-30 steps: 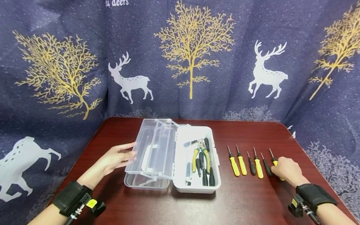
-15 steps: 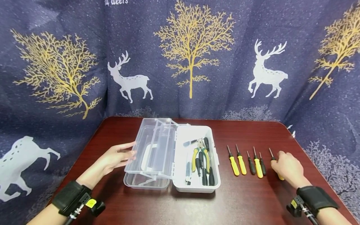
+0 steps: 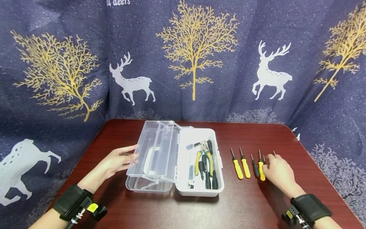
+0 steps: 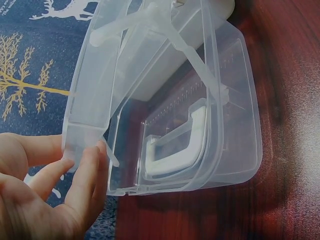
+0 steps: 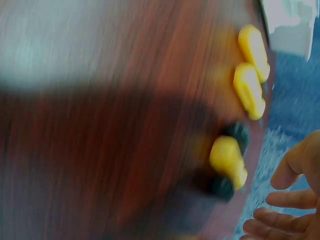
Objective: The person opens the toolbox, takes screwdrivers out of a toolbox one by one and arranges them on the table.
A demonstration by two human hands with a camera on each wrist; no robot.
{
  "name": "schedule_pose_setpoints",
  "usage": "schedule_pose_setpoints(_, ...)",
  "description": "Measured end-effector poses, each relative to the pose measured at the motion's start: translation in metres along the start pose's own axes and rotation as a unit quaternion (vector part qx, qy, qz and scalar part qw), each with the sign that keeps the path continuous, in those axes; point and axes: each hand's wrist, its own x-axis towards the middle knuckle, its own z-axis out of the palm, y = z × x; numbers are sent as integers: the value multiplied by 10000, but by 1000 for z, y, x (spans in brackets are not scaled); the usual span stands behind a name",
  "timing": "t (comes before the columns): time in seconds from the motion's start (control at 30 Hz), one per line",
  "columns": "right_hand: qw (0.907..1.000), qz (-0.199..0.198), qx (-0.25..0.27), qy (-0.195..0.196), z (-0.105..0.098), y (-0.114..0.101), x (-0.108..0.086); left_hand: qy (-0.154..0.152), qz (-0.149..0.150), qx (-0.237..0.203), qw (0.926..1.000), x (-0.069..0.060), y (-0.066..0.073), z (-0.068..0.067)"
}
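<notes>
In the head view my left hand (image 3: 121, 160) pinches the outer edge of a clear plastic tray (image 3: 167, 156) on an opened toolbox. The left wrist view shows fingers on both faces of that tray (image 4: 85, 137). To the right, my right hand (image 3: 278, 171) hovers at the right end of a row of screwdrivers, partly covering a black one and a yellow one. The right wrist view shows its fingers (image 5: 290, 220) loosely extended, holding nothing. Left of it lie a yellow screwdriver (image 3: 261, 173), a black screwdriver (image 3: 255, 171) and two yellow screwdrivers (image 3: 238, 169).
The toolbox's white base (image 3: 200, 193) holds pliers (image 3: 211, 163), several black-handled tools and a blade-like tool. Its clear lid (image 3: 148, 189) with a white handle (image 4: 187, 155) lies open at left. A brown table (image 3: 246, 210) runs back to a patterned curtain (image 3: 211, 111).
My right hand first slid the black screwdriver left beside a yellow one, shifted right by the end yellow screwdriver, then came back left. The left hand keeps its hold on the tray.
</notes>
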Motion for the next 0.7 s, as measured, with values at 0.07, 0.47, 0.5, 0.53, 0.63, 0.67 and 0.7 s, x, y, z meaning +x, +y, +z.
schedule_pose_setpoints(0.07,9997,-199,38,158,4,-10,-2,-4,3,-11,10000,-1,0,0)
schedule_pose_setpoints(0.47,9960,-768,334,297,23,-75,-21,4,-37,-149,9999,-1,-3,0)
schedule_pose_setpoints(0.5,9955,-818,354,320,25,-80,-23,-4,-31,-140,9999,-1,-3,0)
schedule_pose_setpoints(0.53,9951,-855,381,317,25,-85,-25,-6,-27,-122,9999,-1,-3,0)
schedule_pose_setpoints(0.63,9946,-874,521,212,25,-100,-30,-19,-17,-52,10000,-1,-2,0)
schedule_pose_setpoints(0.67,9944,-850,608,175,25,-105,-31,-18,-20,-34,10000,-2,-2,0)
schedule_pose_setpoints(0.7,9939,-832,709,138,24,-110,-33,-23,-21,-9,10000,-2,-1,0)
